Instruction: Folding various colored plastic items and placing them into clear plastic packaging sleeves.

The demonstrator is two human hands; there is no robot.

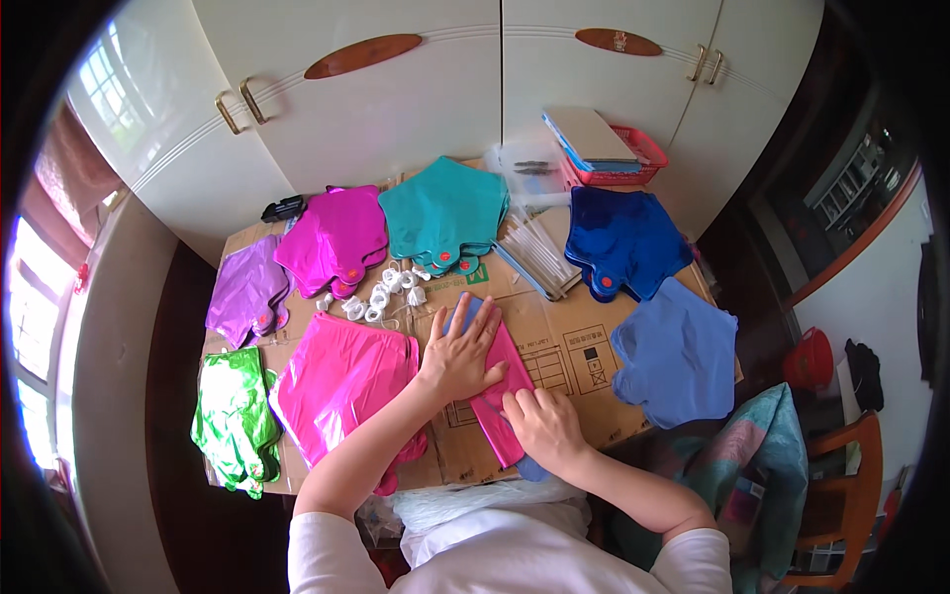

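Observation:
A pink foil balloon (510,356), folded into a long flat strip, lies on the cardboard in front of me. Periwinkle-blue foil (532,469) sticks out at its near end, and more blue shows by my left fingertips. My left hand (460,351) lies flat across the upper part of the strip, fingers stretched out. Lower down, my right hand (544,424) is closed, with curled fingers at the strip's right edge; the fingertips are partly hidden. Beside my left forearm lies a stack of flat pink foil balloons (341,381).
Around the cardboard tabletop (554,327) lie foil stacks: green (233,416), lilac (247,287), magenta (336,238), teal (443,213), dark blue (625,238) and periwinkle (678,351). White ribbon rolls (381,295), white sticks (539,249) and a red basket (643,148) stand farther back.

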